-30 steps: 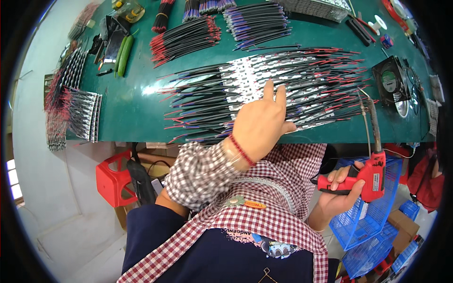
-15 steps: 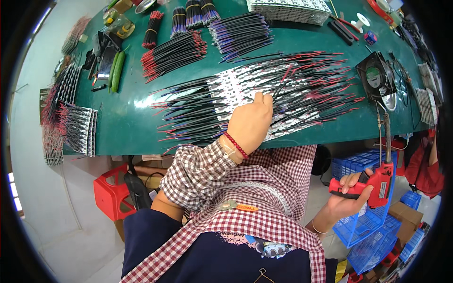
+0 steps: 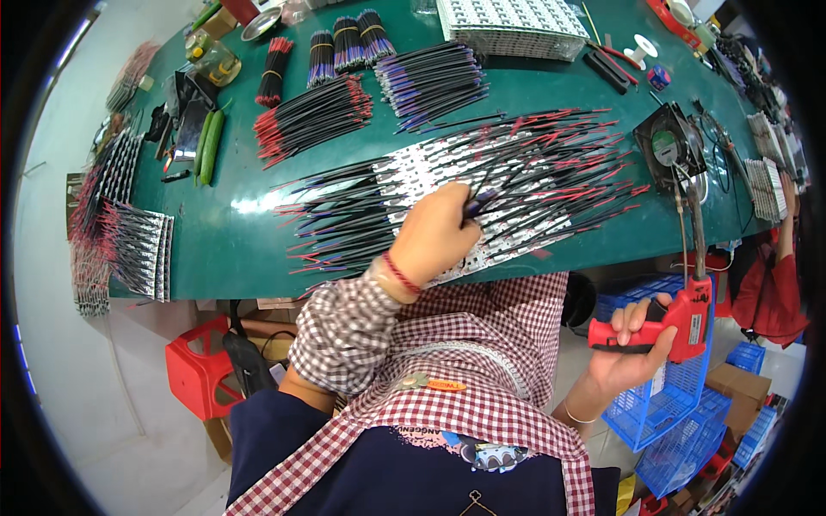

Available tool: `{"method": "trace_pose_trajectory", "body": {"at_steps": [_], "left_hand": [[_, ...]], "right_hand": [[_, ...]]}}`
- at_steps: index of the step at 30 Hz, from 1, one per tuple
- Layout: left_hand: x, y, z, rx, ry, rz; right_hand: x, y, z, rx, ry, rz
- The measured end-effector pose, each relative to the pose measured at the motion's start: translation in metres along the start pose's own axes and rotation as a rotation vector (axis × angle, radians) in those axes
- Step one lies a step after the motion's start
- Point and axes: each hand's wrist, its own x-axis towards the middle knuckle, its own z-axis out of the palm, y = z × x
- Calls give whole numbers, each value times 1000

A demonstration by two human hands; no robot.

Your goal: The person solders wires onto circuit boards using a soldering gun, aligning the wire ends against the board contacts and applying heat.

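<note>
My left hand (image 3: 433, 239) is over a panel of white circuit boards (image 3: 411, 168) on the bench. Its fingers are closed around a few black wires with purple ends (image 3: 483, 203), partly hidden by the fingers. Many black wires with red tips (image 3: 594, 176) spread across the panel to the right, and more stick out to the left. Off the bench's front edge, my right hand (image 3: 635, 342) grips a red soldering gun (image 3: 691, 320) by its handle. Its long metal tip points upward, close to a small black fan (image 3: 669, 148).
Piles of red-ended wires (image 3: 311, 120) and purple-ended wires (image 3: 432, 84) lie behind the panel. A stack of white boards (image 3: 512, 30) stands at the back. Cucumbers (image 3: 209, 148) and wired boards (image 3: 138, 249) are on the left. Blue crates (image 3: 658, 404) stand below right.
My left hand has moved slightly left and nearer, and the purple-ended wires now show at its fingers. The soldering gun has shifted slightly left and up, its tip nearer the fan.
</note>
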Motion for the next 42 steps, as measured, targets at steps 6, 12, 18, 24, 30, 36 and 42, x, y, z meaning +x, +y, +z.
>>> {"method": "trace_pose_trajectory", "body": {"at_steps": [6,12,18,24,30,36,42], "left_hand": [[-54,-2,-83,-800,123,-169],[-114,-14,-132,218,526,-420],[-56,63,-94,150,360,26],[46,-35,-1,538,35,-90],[62,-26,-13,490,-90,-84],[71,-50,-4,416,79,-106],[71,-56,-10,212,62,-63]], "right_hand": [[13,66,60,590,-197,495],[-17,161,89,450,-214,810],[4,123,87,509,-165,587],[41,76,42,482,-155,286],[43,64,29,500,-143,221],[42,63,31,486,-119,254],[41,61,31,464,-120,228]]}}
